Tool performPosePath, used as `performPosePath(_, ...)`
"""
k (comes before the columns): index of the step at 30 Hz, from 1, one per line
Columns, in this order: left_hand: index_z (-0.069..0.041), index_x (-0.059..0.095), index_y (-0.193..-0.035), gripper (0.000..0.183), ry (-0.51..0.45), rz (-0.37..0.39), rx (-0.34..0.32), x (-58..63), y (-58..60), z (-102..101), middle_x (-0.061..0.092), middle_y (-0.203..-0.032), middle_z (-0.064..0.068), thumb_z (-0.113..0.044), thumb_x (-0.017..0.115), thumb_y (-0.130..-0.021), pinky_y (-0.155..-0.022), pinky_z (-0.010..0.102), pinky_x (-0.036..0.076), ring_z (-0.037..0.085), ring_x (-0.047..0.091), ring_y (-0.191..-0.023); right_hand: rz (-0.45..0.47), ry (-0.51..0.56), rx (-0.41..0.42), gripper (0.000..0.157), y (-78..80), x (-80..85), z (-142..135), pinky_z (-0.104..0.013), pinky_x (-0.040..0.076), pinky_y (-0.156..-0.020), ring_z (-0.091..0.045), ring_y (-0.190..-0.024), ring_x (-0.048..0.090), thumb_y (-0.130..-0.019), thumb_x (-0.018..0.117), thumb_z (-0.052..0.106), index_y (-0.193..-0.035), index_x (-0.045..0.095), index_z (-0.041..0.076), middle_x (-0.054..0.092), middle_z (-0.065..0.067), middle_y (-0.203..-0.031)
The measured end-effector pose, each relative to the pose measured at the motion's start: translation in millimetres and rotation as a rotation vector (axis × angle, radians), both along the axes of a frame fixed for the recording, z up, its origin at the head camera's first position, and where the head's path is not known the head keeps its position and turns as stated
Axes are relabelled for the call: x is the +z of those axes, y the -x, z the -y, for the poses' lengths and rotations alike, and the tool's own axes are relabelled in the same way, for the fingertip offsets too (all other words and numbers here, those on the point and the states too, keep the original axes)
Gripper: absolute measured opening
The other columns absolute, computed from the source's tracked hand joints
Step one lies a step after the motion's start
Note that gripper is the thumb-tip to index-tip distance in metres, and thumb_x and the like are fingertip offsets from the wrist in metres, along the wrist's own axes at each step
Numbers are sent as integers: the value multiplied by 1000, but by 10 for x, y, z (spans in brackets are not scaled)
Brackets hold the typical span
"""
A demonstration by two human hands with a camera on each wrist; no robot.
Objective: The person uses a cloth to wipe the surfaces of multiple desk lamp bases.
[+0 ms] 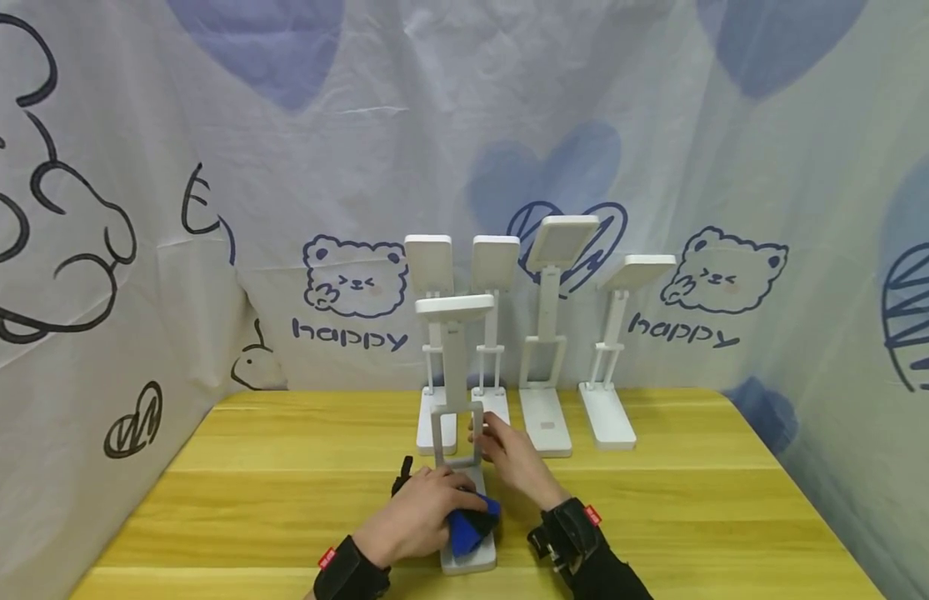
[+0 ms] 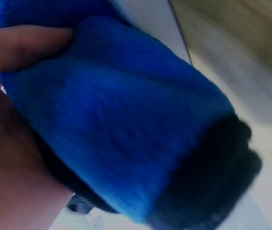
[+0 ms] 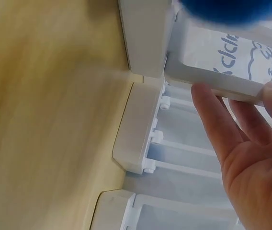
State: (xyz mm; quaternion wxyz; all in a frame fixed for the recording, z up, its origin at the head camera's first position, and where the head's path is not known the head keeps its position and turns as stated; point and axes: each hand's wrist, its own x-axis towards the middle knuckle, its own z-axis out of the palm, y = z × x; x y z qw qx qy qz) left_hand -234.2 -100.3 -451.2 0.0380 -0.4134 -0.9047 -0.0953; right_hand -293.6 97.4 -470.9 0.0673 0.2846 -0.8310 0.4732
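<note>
White lamp (image 1: 455, 367), head view: up front it stands, base half covered by the left hand (image 1: 425, 512) and a blue cloth (image 1: 470, 529), its stem blocking part of the row of lamps (image 1: 546, 425) behind.
Table (image 1: 269, 492), head view: wood runs widest to the left, more to the right, back edge up against the printed curtain (image 1: 449, 75); a dark sleeve (image 1: 610, 577) is cut off at the bottom.
Frame (image 1: 437, 437), head view: right hand (image 1: 515, 460) at its right upright, fingertips hard to make out from here; left hand just below, cloth bunched under it on the base.
Blue cloth, left wrist view: nearly fills the picture, soft and blurred, black at one end; one digit clamps across it, other fingers out of sight; pale base and wood peek out upper right.
Frame, right wrist view: clearer here, thumb and fingertips pinching its edge; lamp bases line the wood, blue cloth cropped and blurred at the top.
</note>
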Motion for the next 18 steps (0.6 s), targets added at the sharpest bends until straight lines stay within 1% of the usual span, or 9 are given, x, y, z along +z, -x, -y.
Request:
performPosePath(3, -35, 72, -115, 57, 0, 40, -28, 34, -9, 16, 66, -119, -7, 7, 62, -77, -95, 41, 48, 19, 58, -115, 14, 4, 11, 24, -2, 3, -2, -32, 59, -81, -34, -106, 68, -105, 42, 12, -123, 55, 3, 68, -23, -114)
performPosePath(6, -34, 75, -108, 56, -16, 65, -71, 61, -9, 41, 67, -115, -9, 9, 61, -75, -94, 38, 48, 16, 59, -110, 32, 8, 13, 24, -7, 10, -2, -34, 59, -81, -35, -108, 66, -105, 41, 10, -123, 53, 0, 67, -23, -116)
performPosePath(11, -34, 78, -98, 57, -50, 122, -129, 97, -4, 79, 69, -110, -12, 13, 58, -74, -95, 35, 48, 9, 60, -105, 55, 7, 2, 24, -18, 14, 1, -35, 58, -83, -32, -111, 66, -105, 41, 10, -123, 53, 1, 67, -20, -116)
performPosePath(15, -34, 78, -92, 57, -57, 184, -139, 144, -20, 101, 69, -108, -15, 15, 56, -73, -96, 34, 47, 6, 59, -103, 53, 4, 8, 25, -15, 12, -1, -35, 58, -84, -33, -111, 66, -105, 41, 10, -125, 53, 1, 66, -21, -117)
performPosePath(18, -33, 78, -88, 55, -46, 217, -123, 179, -19, 135, 69, -105, -17, 15, 56, -73, -96, 32, 47, 5, 59, -101, 56, 3, 11, 25, -10, 13, 1, -36, 58, -84, -33, -110, 66, -105, 41, 11, -125, 53, 1, 66, -22, -117)
